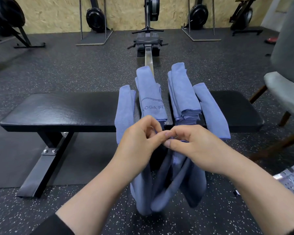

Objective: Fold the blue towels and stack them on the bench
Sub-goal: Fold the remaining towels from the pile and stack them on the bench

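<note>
A blue towel (168, 184) hangs in loose folds in front of the black bench (61, 111). My left hand (139, 141) and my right hand (195, 148) meet above it, and each pinches the towel's top edge with curled fingers. Several folded blue towels lie across the bench's right half: a narrow one (125, 112) at the left, one printed "YOGA FI" (151, 94), a thick stack (183, 95), and a long one (210, 112) hanging over the front edge.
A rowing machine (148, 41) stretches away behind the bench, with more machines along the wooden back wall. A grey chair (285, 92) with wooden legs stands at the right. A perforated metal surface (292, 182) shows at the lower right. Speckled rubber floor surrounds everything.
</note>
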